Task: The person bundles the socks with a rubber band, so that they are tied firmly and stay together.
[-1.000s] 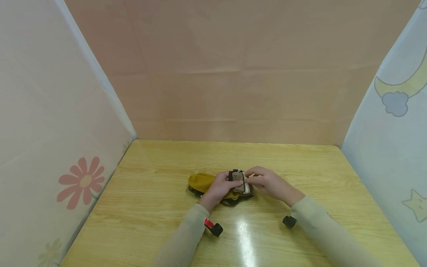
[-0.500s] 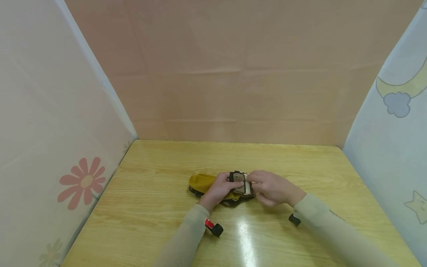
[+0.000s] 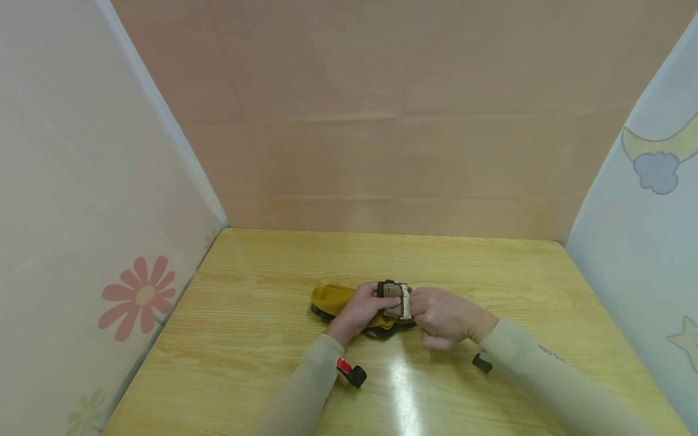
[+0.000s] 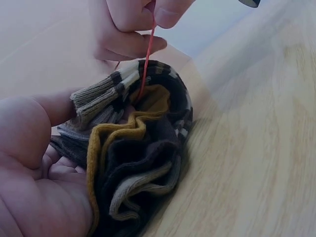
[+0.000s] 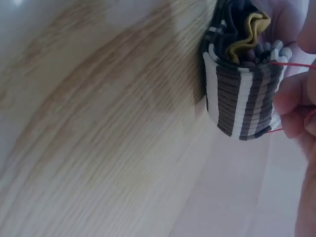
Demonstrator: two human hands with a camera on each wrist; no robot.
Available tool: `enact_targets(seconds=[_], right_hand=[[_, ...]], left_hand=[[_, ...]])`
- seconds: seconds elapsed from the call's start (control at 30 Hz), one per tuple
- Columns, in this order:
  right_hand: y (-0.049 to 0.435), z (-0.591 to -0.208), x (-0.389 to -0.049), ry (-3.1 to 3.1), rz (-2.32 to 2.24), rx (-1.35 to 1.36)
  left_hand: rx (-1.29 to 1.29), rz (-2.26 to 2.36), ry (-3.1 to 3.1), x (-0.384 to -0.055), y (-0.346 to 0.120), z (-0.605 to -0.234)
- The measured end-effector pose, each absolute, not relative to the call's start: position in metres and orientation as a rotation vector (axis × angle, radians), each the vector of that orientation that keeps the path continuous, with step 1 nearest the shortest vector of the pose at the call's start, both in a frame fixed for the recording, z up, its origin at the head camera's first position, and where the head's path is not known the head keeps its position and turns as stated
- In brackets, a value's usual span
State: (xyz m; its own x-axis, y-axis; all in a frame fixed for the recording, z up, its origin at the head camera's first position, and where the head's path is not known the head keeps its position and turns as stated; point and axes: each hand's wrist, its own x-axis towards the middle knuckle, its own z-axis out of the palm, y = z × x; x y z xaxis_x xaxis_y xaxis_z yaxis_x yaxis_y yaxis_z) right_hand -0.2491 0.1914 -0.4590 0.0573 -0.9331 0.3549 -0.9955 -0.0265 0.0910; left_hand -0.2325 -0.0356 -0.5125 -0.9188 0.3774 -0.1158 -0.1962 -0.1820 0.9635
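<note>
A bundle of folded socks [image 3: 331, 297], mustard, black and striped brown and white, lies on the table. My left hand [image 3: 361, 309] grips it from the left, thumb on top of the ribbed cuffs [image 4: 94, 101]. At the bundle's right end my right hand [image 3: 444, 316] pinches a thin red cord [image 4: 147, 61] between thumb and curled fingers. The cord is pulled taut from among the cuffs. In the right wrist view two red strands leave the striped sock cuff [image 5: 242, 98], one near each edge. Whether they form one loop is hidden by the fingers.
The wood-grain table [image 3: 262, 375] spreads around the bundle. A brown cloth backdrop [image 3: 392, 121] rises behind it, with pale printed curtains at the left [image 3: 82, 200] and right [image 3: 643, 242]. Black wrist mounts [image 3: 357, 376] hang below the sleeves.
My right hand has turned and drawn slightly to the right, its fingers now more curled beside the bundle. The left hand and the socks have stayed almost in place.
</note>
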Motion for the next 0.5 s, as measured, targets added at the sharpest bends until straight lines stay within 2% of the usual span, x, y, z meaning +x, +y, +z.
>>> enact_targets(seconds=[0.2,0.37,0.5], right_hand=[[0.201,-0.464,-0.251,-2.234,0.606,1.967],[0.211,-0.469,-0.248,-2.482,1.325,1.834],[0.216,-0.473,-0.247,-2.378,1.979,1.775]], left_hand=[[0.197,2.15,1.709,-0.232,-0.036,-0.512],[0.208,2.156,1.696,-0.234,-0.037,-0.512],[0.2,2.165,1.687,-0.235,-0.037,-0.514]])
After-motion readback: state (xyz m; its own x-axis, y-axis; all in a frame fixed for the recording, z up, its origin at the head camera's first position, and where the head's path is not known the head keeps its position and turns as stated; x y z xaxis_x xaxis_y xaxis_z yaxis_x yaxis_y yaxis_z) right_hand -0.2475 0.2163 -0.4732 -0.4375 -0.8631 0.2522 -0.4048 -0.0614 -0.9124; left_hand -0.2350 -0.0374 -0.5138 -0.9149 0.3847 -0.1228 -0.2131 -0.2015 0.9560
